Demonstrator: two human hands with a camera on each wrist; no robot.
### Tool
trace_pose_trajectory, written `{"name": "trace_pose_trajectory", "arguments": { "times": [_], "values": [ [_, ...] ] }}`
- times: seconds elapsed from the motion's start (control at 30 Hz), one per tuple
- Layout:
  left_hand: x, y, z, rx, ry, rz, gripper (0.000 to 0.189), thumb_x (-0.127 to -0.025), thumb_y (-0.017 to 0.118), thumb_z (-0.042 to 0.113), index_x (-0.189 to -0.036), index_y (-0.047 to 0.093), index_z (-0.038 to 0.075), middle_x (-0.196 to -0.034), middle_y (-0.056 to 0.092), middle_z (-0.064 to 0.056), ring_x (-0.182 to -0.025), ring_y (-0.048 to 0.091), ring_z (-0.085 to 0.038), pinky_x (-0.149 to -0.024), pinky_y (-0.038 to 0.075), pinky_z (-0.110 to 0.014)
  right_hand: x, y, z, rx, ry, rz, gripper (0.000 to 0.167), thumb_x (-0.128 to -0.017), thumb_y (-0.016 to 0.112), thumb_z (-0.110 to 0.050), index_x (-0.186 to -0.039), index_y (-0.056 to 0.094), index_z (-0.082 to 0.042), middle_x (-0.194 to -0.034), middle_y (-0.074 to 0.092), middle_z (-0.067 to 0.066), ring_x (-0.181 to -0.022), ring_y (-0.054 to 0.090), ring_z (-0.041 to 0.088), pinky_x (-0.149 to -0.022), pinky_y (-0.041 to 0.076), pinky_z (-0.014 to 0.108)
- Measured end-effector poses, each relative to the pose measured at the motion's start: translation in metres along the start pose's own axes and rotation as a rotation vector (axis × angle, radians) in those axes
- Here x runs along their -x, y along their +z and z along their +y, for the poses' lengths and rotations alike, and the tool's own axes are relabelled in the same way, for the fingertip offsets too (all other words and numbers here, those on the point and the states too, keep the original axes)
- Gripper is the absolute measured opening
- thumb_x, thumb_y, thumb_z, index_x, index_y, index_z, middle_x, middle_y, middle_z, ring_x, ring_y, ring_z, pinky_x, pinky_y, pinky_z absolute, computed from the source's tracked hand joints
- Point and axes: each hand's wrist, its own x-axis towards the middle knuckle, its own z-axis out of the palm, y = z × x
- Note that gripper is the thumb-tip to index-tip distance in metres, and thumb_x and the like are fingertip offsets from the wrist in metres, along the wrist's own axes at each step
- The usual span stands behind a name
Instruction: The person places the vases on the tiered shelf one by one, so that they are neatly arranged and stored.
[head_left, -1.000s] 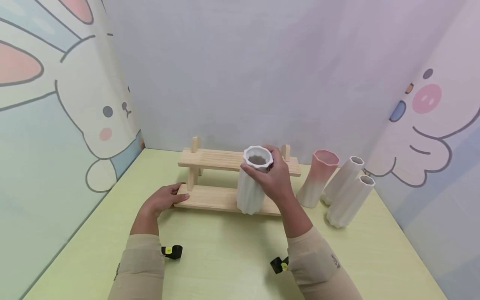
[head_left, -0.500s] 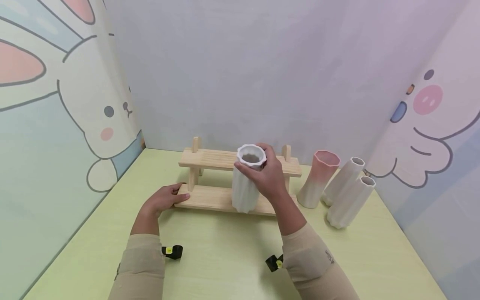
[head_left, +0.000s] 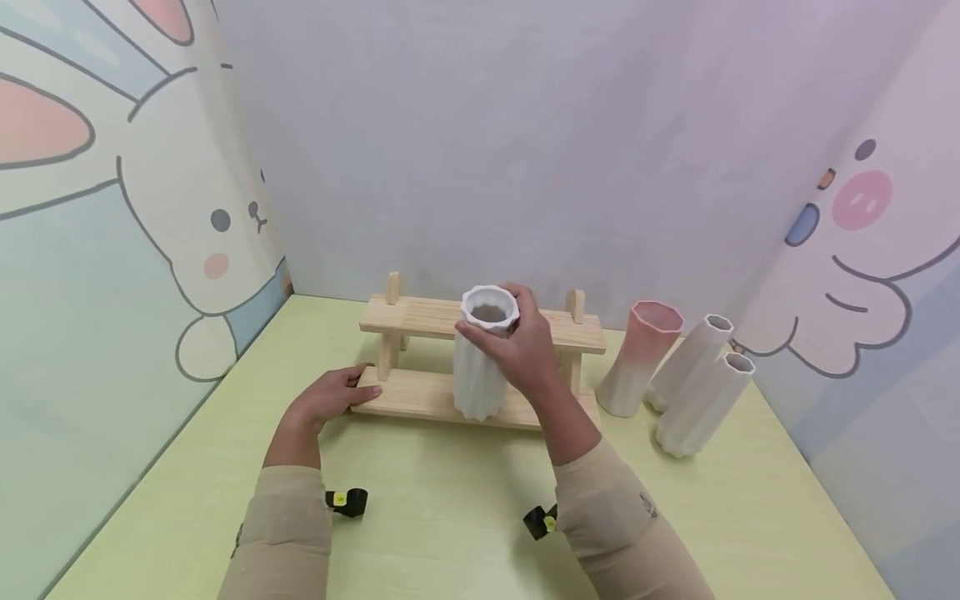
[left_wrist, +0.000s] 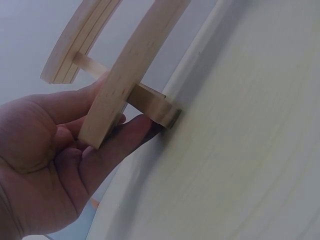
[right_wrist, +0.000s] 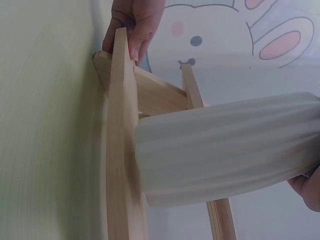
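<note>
A two-tier wooden shelf stand (head_left: 420, 394) stands on the table against the back wall. My left hand (head_left: 327, 398) grips the left end of its lower board, thumb on top and fingers underneath, as the left wrist view shows. With my right hand (head_left: 525, 346) I hold a white fluted vase (head_left: 478, 375) near its rim, thumb in front and fingers behind. The vase is upright at the middle of the lower board. In the right wrist view the base of the vase (right_wrist: 200, 150) is right at the board's top surface (right_wrist: 131, 100).
Right of the stand are a pink-and-white vase (head_left: 637, 367) and two slim white vases, one farther back (head_left: 686, 367) and one nearer (head_left: 701, 412). The upper board (head_left: 427, 315) lies behind the held vase. Cartoon-printed walls (head_left: 480, 150) enclose the pale green table (head_left: 435, 517).
My right hand has carried the white vase leftward along the front of the stand, to the middle of the lower board. The left hand stays on the board's end.
</note>
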Motion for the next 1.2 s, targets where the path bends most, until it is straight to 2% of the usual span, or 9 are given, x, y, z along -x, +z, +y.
{"name": "trace_pose_trajectory", "arguments": {
  "times": [0.23, 0.47, 1.2],
  "values": [
    [0.000, 0.001, 0.001, -0.005, -0.006, 0.000, 0.082, -0.094, 0.066, 0.040, -0.157, 0.023, 0.009, -0.153, 0.039, -0.022, -0.131, 0.049, -0.034, -0.108, 0.041, -0.052, -0.004, 0.009, -0.001, -0.016, -0.021, -0.019, 0.067, -0.076, 0.085, -0.041, -0.128, 0.050, -0.016, -0.107, 0.065, 0.001, -0.095, 0.063, 0.016, -0.078, 0.055, 0.036],
    [0.003, 0.001, 0.004, 0.002, 0.022, -0.012, 0.078, -0.096, 0.064, 0.037, -0.157, 0.024, 0.009, -0.153, 0.037, -0.023, -0.130, 0.049, -0.034, -0.105, 0.044, -0.051, -0.006, 0.016, -0.001, 0.023, -0.047, -0.006, 0.067, -0.076, 0.084, -0.040, -0.128, 0.050, -0.016, -0.104, 0.065, 0.001, -0.093, 0.064, 0.016, -0.077, 0.054, 0.036],
    [-0.002, 0.000, 0.001, -0.010, 0.003, 0.004, 0.074, -0.096, 0.064, 0.037, -0.156, 0.028, 0.011, -0.155, 0.035, -0.022, -0.132, 0.048, -0.034, -0.106, 0.043, -0.051, -0.015, 0.039, -0.006, 0.010, -0.012, -0.046, 0.070, -0.075, 0.083, -0.049, -0.128, 0.050, -0.017, -0.107, 0.064, -0.002, -0.096, 0.063, 0.015, -0.079, 0.055, 0.038]
  ]
}}
